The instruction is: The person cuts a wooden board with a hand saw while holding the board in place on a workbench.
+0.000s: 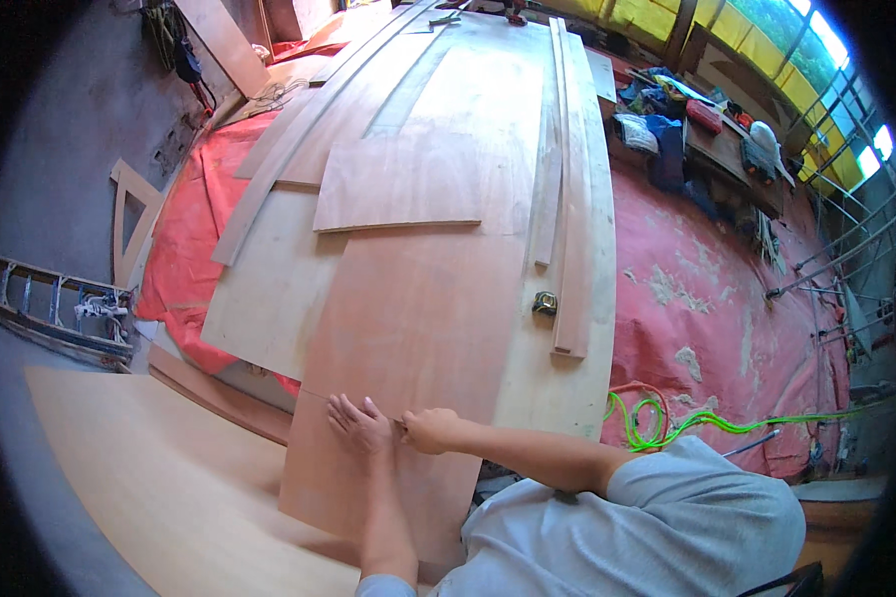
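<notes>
A reddish plywood sheet [418, 318] lies in front of me, with a thin dark line running across it from its left edge to my hands. My left hand [361, 425] rests on the sheet just below that line, fingers spread. Close beside it, my right hand [432, 431] is closed round something small and dark at the line's right end. Mostly covered by the fingers, its kind cannot be made out. A smaller plywood piece [400, 184] lies across the sheet's far end. Right of the sheet sits a tape measure [545, 302] with a black and yellow case.
Long wooden strips [571, 219] run along the right side. A large pale board [159, 478] stands at the lower left. A ladder [60, 308] lies at the left. Red sheeting [707, 328] covers the right floor, crossed by a bright green cord [707, 423]. Piled clothes and bags [657, 129] lie beyond.
</notes>
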A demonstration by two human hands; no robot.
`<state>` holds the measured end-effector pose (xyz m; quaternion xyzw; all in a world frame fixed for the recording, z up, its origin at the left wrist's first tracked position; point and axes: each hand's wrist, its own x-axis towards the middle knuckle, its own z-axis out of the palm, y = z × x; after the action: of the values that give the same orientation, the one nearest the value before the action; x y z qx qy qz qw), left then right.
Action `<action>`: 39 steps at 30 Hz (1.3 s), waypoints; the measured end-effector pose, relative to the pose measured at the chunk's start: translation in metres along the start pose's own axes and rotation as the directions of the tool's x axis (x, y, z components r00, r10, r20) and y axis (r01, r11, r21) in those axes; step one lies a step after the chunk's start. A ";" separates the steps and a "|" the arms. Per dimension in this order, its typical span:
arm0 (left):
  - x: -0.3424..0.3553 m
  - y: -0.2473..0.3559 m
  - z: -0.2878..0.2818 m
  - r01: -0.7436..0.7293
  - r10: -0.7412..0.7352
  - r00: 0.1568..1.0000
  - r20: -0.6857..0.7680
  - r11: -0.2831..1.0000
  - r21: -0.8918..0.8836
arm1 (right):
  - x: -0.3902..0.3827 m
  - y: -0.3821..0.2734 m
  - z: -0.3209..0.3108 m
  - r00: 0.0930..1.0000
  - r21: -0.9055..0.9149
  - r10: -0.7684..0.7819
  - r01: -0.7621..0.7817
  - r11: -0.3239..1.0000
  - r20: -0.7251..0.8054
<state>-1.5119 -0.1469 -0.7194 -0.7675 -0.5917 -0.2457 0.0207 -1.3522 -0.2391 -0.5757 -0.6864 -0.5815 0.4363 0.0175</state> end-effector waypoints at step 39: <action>0.018 0.001 0.029 0.369 -0.409 0.908 0.094 0.884 0.287 | -0.120 0.378 0.029 -0.406 0.902 0.889 -0.269 -0.337 0.211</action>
<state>-1.4975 -0.1214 -0.7375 -0.6397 -0.7609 -0.1053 0.0271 -1.0672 -0.4729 -0.7251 -0.8714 0.4381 0.1173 0.1868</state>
